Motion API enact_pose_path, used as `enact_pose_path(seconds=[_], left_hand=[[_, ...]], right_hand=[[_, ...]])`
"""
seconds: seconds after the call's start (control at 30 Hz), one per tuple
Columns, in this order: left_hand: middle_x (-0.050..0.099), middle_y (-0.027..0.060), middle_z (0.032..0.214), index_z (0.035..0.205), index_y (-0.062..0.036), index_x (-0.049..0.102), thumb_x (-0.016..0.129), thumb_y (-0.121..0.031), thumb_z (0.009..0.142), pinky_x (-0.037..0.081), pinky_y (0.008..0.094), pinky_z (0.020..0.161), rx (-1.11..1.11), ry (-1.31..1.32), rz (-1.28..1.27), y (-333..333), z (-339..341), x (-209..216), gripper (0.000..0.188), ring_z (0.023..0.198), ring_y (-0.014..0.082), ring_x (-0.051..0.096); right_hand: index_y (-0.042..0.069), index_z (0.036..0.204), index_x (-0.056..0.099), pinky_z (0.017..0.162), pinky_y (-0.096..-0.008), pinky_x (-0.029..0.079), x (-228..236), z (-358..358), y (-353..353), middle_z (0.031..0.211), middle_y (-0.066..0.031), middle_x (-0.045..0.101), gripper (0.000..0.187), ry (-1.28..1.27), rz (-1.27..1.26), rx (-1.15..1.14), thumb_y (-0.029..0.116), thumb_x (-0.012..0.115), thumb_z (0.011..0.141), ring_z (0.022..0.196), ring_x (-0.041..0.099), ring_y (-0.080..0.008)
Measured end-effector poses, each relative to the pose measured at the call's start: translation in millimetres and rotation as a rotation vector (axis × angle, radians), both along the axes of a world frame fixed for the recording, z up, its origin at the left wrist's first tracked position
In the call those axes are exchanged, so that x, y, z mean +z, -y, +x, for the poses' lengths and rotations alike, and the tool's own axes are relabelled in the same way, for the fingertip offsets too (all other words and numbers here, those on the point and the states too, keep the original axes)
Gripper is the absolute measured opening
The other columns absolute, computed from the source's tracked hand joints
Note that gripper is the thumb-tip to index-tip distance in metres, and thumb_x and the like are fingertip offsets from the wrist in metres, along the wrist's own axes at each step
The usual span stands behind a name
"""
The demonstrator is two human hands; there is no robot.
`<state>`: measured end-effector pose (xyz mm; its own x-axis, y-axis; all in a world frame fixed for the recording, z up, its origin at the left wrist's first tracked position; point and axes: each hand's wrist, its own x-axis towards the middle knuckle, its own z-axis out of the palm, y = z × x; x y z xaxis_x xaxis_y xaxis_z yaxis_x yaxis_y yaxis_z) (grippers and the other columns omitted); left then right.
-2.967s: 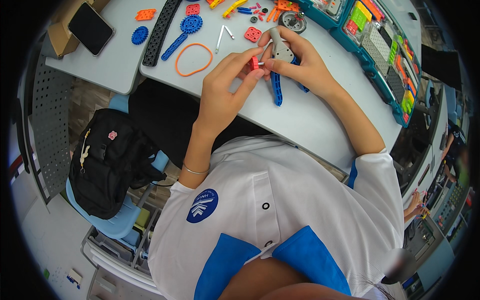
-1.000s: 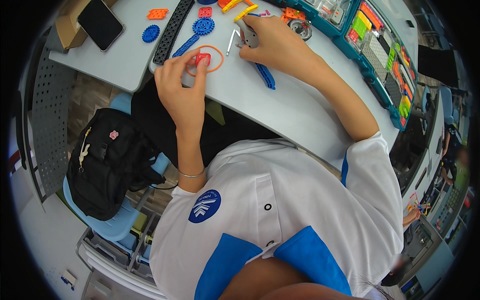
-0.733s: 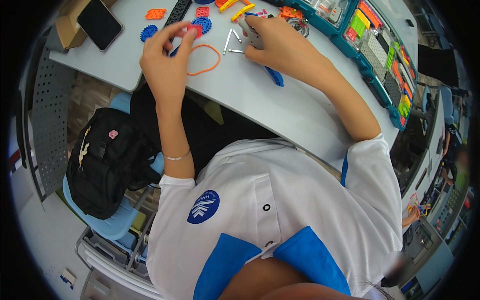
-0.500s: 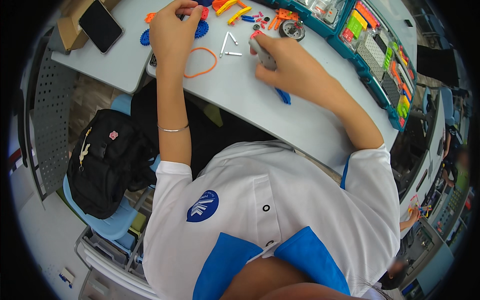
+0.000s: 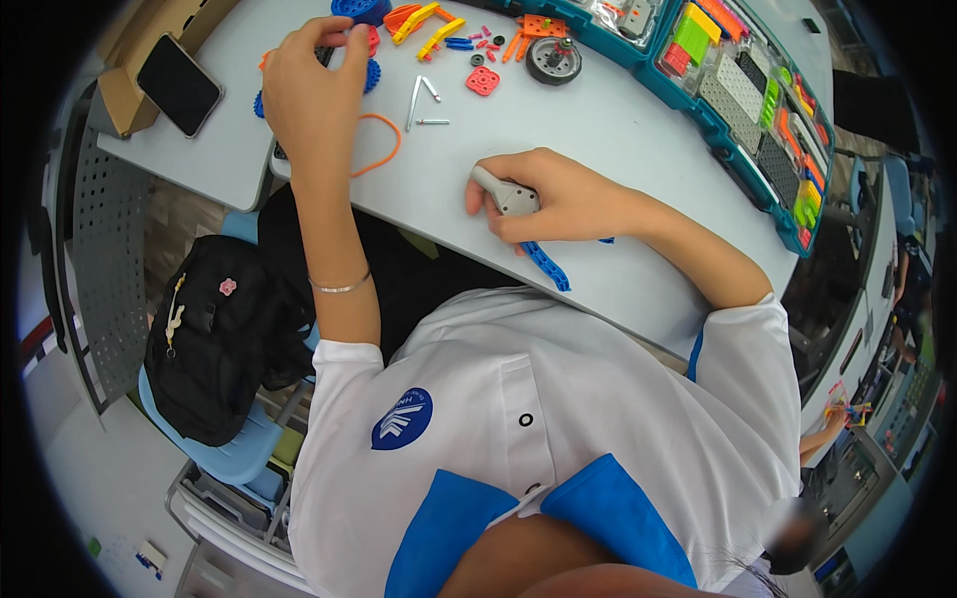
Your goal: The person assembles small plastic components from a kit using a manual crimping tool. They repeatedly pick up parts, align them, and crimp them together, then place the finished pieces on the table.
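Observation:
My right hand [image 5: 563, 197] is closed around a grey plastic piece [image 5: 516, 199] with a curved end and dark holes, just above the table. Below that hand a blue beam [image 5: 546, 267] sticks out near the table's front edge; whether the fingers touch it I cannot tell. At the far left my left hand [image 5: 311, 100] has bent fingers, with a dark part [image 5: 324, 56] partly visible between them and the thumb. Blue gear wheels [image 5: 372, 76] and a red part [image 5: 373, 41] show beside it, mostly hidden by the hand. An orange rubber band [image 5: 391, 149] lies nearby.
White rods [image 5: 414, 105], a red plate [image 5: 482, 81], a black wheel [image 5: 553, 62] and yellow parts [image 5: 439, 38] lie on the table. A teal parts case [image 5: 733, 159] stands open at the right. A phone [image 5: 180, 86] rests at the left by a cardboard box [image 5: 125, 95].
My right hand has come nearer to me with the grey piece, leaving the red plate in plain view. My left hand has shifted slightly left and down, and its fingers have spread a little.

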<state>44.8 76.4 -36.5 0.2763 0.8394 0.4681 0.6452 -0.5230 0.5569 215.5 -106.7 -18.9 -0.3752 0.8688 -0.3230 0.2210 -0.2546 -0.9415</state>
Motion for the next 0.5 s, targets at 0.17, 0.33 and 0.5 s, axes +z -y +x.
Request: enact_pose_path(seconds=[0.17, 0.33, 0.5], left_hand=[[0.067, 0.0038, 0.087, 0.097, -0.007, 0.074, 0.082, -0.034, 0.076, 0.049, 0.0358, 0.076, -0.311, -0.09, 0.019, 44.1, 19.5, 3.8, 0.035, 0.087, 0.0227, 0.058], [0.065, 0.0056, 0.087, 0.092, -0.0042, 0.071, 0.084, -0.032, 0.073, 0.049, 0.0377, 0.075, -0.345, -0.145, 0.045, 58.9, 33.1, -8.5, 0.036, 0.088, 0.024, 0.057], [0.063, 0.0052, 0.088, 0.087, -0.0051, 0.07, 0.083, -0.031, 0.073, 0.049, 0.0378, 0.075, -0.308, -0.118, 0.01, 55.5, 32.1, -8.4, 0.032, 0.088, 0.0234, 0.058]], right_hand=[[0.001, 0.1, 0.062, 0.07, -0.027, 0.049, 4.4, -0.4, 0.0, 0.08, -0.0052, 0.062, 0.023, -0.004, -0.06, -0.002, 0.009, 0.064, 0.079, 0.074, 0.062, -0.0128], [0.002, 0.101, 0.062, 0.067, -0.0271, 0.048, -2.9, 0.7, 0.4, 0.079, -0.0049, 0.062, 0.023, 0.001, 0.016, 0.009, 0.011, 0.064, 0.079, 0.074, 0.062, -0.0125], [0.002, 0.101, 0.062, 0.066, -0.0273, 0.048, -0.2, 0.0, 0.4, 0.079, -0.0044, 0.062, 0.023, 0.012, -0.015, 0.001, 0.012, 0.064, 0.08, 0.073, 0.062, -0.0127]])
